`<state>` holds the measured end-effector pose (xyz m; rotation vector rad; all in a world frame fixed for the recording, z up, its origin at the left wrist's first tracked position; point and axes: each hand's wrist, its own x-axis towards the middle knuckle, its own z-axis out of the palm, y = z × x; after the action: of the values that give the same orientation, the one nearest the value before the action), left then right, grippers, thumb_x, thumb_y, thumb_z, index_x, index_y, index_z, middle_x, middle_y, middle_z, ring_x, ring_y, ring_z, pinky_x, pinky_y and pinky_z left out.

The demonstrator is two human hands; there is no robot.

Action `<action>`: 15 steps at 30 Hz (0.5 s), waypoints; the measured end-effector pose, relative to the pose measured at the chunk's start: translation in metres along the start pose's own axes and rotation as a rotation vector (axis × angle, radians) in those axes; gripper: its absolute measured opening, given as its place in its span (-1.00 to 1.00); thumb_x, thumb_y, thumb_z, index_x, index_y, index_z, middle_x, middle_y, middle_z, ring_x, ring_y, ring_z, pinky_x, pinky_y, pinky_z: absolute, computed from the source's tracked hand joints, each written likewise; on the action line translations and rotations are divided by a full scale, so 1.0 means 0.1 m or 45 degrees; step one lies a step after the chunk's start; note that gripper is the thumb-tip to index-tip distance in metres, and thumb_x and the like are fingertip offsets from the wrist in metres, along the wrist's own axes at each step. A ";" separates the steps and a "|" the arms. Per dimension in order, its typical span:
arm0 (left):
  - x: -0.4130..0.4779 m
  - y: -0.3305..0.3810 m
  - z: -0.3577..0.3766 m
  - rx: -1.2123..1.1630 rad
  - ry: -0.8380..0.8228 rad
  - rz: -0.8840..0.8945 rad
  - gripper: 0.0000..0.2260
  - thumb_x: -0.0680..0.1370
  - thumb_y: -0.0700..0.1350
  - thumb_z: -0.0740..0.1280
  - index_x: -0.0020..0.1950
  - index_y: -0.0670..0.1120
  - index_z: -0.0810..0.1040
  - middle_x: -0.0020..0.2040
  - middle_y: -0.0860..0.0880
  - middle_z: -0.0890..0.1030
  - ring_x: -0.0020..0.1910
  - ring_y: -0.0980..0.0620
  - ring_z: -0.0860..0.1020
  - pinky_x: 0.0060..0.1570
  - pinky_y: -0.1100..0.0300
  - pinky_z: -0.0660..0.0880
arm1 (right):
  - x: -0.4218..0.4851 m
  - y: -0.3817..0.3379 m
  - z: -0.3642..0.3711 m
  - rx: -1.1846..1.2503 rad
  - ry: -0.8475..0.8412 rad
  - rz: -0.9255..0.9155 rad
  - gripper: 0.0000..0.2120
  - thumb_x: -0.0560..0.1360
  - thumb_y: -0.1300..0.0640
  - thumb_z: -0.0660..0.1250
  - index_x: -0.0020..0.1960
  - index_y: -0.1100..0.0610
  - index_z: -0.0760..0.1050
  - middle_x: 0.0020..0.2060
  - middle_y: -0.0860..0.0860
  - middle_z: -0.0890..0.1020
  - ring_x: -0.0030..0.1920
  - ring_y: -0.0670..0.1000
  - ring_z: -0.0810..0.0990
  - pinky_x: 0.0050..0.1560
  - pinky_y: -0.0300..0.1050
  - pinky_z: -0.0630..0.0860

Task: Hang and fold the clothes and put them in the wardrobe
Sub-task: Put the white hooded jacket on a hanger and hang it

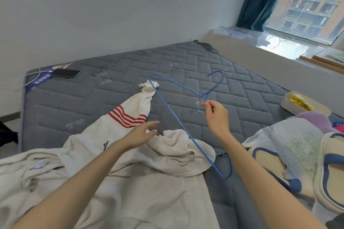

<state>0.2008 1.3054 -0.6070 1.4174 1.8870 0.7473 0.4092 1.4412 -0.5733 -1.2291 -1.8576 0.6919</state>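
Right hand point(216, 115) pinches blue hanger point(173, 115); left hand point(143, 134) hovers over cream sweater point(115, 163).

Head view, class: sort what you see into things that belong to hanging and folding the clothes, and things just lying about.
Belongs to the job:
- blue wire hanger, pinched at its neck by the right hand
- white sweatshirt with a red-striped sleeve; the left hand reaches over it

Just lying about:
- phone
- slippers
- plastic bag
- box
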 end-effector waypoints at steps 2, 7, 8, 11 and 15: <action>-0.11 -0.05 -0.23 -0.092 0.118 -0.065 -0.64 0.62 -0.11 0.20 0.43 -0.05 0.36 0.27 0.02 0.46 0.23 0.09 0.43 0.21 0.25 0.32 | 0.03 -0.24 0.15 0.063 -0.112 -0.056 -0.75 0.61 0.16 0.16 -0.05 0.10 0.61 -0.50 -0.19 0.47 -0.47 -0.23 0.41 -0.40 -0.39 0.30; -0.52 -0.37 -0.83 -0.025 0.510 -0.219 -0.89 0.58 -0.08 0.26 0.04 -0.08 0.50 0.00 0.01 0.56 -0.03 0.03 0.50 -0.12 0.21 0.39 | 0.07 -0.82 0.54 -0.151 -0.518 -0.378 -0.76 0.62 0.11 0.15 -0.11 0.05 0.56 -0.37 -0.15 0.54 -0.41 -0.16 0.40 -0.25 -0.12 0.33; -0.63 -0.44 -0.93 0.022 0.589 -0.236 -0.91 0.56 -0.07 0.28 -0.03 -0.08 0.47 -0.07 0.01 0.54 -0.06 0.00 0.49 -0.17 0.20 0.38 | 0.06 -0.92 0.63 -0.209 -0.598 -0.430 -0.75 0.62 0.09 0.13 -0.13 0.02 0.54 -0.34 -0.13 0.54 -0.40 -0.14 0.39 -0.27 -0.10 0.30; -0.94 -0.61 -1.14 0.264 0.847 -0.264 -0.76 0.50 0.01 0.38 0.06 -0.07 0.44 -0.01 -0.04 0.46 0.06 -0.07 0.41 -0.04 0.19 0.27 | -0.03 -1.22 0.91 -0.329 -0.846 -0.554 -0.74 0.62 0.04 0.09 -0.18 -0.06 0.47 -0.31 -0.11 0.51 -0.28 -0.03 0.45 -0.27 -0.06 0.33; -1.33 -0.75 -1.23 0.607 0.815 -0.370 -0.46 0.49 0.18 0.34 0.40 0.02 0.33 0.30 -0.04 0.40 0.31 -0.10 0.31 0.22 0.03 0.23 | -0.28 -1.61 1.27 -0.249 -1.182 -0.713 -0.77 0.63 0.07 0.11 -0.15 0.02 0.45 -0.31 -0.10 0.50 -0.26 -0.06 0.42 -0.13 -0.05 0.38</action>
<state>0.0874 1.1509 -0.5661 1.1970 2.8472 0.6814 0.2291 1.3518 -0.5252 -0.4112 -2.9160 0.8366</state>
